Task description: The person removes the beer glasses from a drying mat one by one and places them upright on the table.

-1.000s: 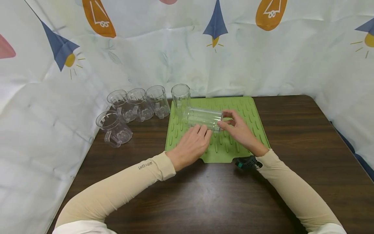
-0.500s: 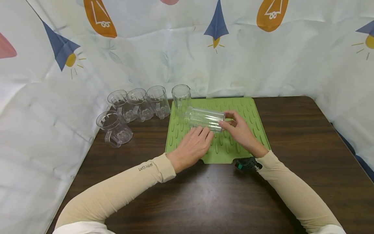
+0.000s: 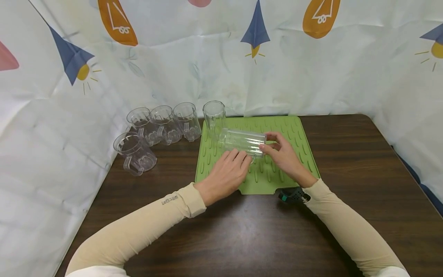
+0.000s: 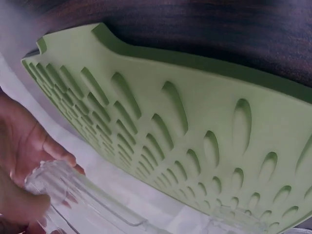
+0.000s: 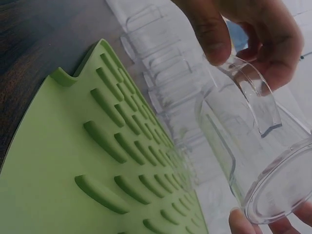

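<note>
A clear handled mug (image 3: 243,141) lies sideways in both hands over the green ridged mat (image 3: 273,173), its mouth to the left and its base to the right. My left hand (image 3: 228,171) grips the handle (image 5: 263,105) on the near side, seen at the top of the right wrist view. My right hand (image 3: 285,156) holds the base end between thumb and fingers. In the left wrist view, the mug (image 4: 92,200) shows at the lower left with the right hand (image 4: 29,136) around its base. Another clear mug (image 3: 214,115) stands upright on the mat's back left corner.
Several clear mugs stand upright left of the mat, including a back-row mug (image 3: 187,119) and a nearer mug (image 3: 135,152). A dark wrist device (image 3: 292,194) hangs by the right sleeve. Patterned white cloth (image 3: 221,69) rises behind the brown table (image 3: 221,238).
The held mug has shifted very slightly to the right and tilted a little, with both hands keeping their hold. The standing mugs have not moved.
</note>
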`<state>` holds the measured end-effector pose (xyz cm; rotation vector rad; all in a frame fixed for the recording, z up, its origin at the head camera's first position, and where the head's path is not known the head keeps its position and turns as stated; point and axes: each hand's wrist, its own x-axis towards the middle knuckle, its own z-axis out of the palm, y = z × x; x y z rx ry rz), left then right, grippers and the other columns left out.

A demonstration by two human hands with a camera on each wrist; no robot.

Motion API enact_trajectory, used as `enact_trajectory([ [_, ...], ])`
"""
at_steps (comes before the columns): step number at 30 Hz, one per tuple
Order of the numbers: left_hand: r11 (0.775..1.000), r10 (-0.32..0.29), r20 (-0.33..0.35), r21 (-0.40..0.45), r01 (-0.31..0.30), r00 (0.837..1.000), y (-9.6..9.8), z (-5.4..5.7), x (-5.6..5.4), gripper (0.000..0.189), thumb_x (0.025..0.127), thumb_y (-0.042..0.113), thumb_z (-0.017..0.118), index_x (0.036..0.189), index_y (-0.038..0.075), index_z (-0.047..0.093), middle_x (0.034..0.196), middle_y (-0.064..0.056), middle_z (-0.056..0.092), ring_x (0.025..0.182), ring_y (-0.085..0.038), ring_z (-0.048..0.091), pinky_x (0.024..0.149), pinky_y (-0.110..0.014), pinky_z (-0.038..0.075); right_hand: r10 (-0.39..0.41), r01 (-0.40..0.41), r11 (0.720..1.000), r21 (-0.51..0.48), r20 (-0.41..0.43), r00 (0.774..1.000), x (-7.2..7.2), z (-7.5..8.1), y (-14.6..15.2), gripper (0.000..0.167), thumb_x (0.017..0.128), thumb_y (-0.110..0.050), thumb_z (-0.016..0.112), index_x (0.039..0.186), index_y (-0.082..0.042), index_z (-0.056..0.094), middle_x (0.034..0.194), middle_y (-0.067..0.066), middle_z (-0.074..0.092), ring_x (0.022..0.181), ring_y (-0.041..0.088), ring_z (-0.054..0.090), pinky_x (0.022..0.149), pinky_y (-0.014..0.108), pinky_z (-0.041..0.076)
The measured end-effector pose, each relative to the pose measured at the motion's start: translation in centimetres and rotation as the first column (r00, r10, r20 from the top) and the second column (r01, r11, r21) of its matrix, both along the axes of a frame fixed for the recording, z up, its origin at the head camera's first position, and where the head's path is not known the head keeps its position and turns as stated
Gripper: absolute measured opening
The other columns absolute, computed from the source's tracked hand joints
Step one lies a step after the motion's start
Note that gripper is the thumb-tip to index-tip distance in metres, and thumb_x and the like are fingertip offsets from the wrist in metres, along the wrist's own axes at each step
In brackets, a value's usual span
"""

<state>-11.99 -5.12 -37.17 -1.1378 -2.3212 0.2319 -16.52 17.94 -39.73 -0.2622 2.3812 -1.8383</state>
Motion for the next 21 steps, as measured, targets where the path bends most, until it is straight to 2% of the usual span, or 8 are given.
enact_trajectory([
  [5, 0.999, -0.018, 0.025, 0.049, 0.017, 1.000, -0.1, 0.6, -0.3, 0.030, 0.091, 0.011, 0.054, 0.120, 0.006, 0.059, 0.108, -0.006, 0.063, 0.095, -0.023, 0.056, 0.080, -0.033, 0.050, -0.020, 0.020, 1.000, 0.012, -0.004, 1.000, 0.0, 0.1, 0.3, 0.059, 0.102, -0.039, 0.064, 0.151, -0.014, 0.041, 0.147, 0.014, 0.050, 0.114, 0.019, 0.063, 0.099, 0.051, 0.055],
  [8, 0.992, -0.030, 0.032, 0.124, 0.026, 0.999, -0.3, 0.9, -0.6, 0.032, 0.091, 0.015, 0.059, 0.122, 0.004, 0.059, 0.111, -0.008, 0.064, 0.099, -0.025, 0.059, 0.084, -0.035, 0.052, -0.031, 0.031, 0.999, 0.020, -0.013, 0.999, 0.1, 0.2, 0.4, 0.059, 0.102, -0.038, 0.063, 0.151, -0.013, 0.042, 0.148, 0.015, 0.051, 0.114, 0.024, 0.063, 0.097, 0.048, 0.057],
  [11, 0.974, -0.045, 0.038, 0.224, 0.035, 0.998, -0.8, 1.0, -1.0, 0.034, 0.093, 0.019, 0.063, 0.122, 0.002, 0.060, 0.112, -0.010, 0.066, 0.103, -0.027, 0.062, 0.088, -0.038, 0.055, -0.039, 0.040, 0.999, 0.020, -0.027, 0.999, 0.0, 0.3, 0.6, 0.058, 0.102, -0.036, 0.063, 0.150, -0.012, 0.042, 0.148, 0.017, 0.051, 0.114, 0.024, 0.064, 0.093, 0.044, 0.059],
  [14, 0.944, -0.068, 0.060, 0.328, 0.044, 0.996, -1.4, 1.0, -1.2, 0.034, 0.094, 0.018, 0.066, 0.122, 0.000, 0.061, 0.114, -0.012, 0.066, 0.103, -0.028, 0.064, 0.090, -0.040, 0.056, -0.046, 0.047, 0.999, 0.027, -0.039, 0.998, 0.0, 0.3, 0.9, 0.057, 0.103, -0.035, 0.062, 0.150, -0.012, 0.042, 0.147, 0.016, 0.052, 0.110, 0.016, 0.064, 0.091, 0.040, 0.060],
  [17, 0.902, -0.089, 0.099, 0.431, 0.038, 0.991, -2.0, 1.1, -1.2, 0.032, 0.095, 0.016, 0.066, 0.122, -0.001, 0.060, 0.114, -0.015, 0.065, 0.101, -0.030, 0.063, 0.088, -0.042, 0.056, -0.051, 0.052, 0.998, 0.021, -0.042, 0.998, 0.0, 0.5, 1.1, 0.057, 0.103, -0.035, 0.062, 0.150, -0.011, 0.041, 0.147, 0.015, 0.051, 0.109, 0.009, 0.064, 0.094, 0.037, 0.060],
  [21, 0.828, -0.103, 0.190, 0.560, -0.022, 0.976, -2.6, 1.0, -1.2, 0.032, 0.095, 0.014, 0.068, 0.122, -0.002, 0.060, 0.113, -0.016, 0.065, 0.100, -0.031, 0.062, 0.088, -0.041, 0.056, -0.067, 0.068, 0.998, 0.009, -0.054, 0.996, 0.0, 0.7, 1.3, 0.057, 0.104, -0.035, 0.061, 0.150, -0.011, 0.041, 0.147, 0.014, 0.049, 0.111, 0.004, 0.062, 0.093, 0.027, 0.059],
])
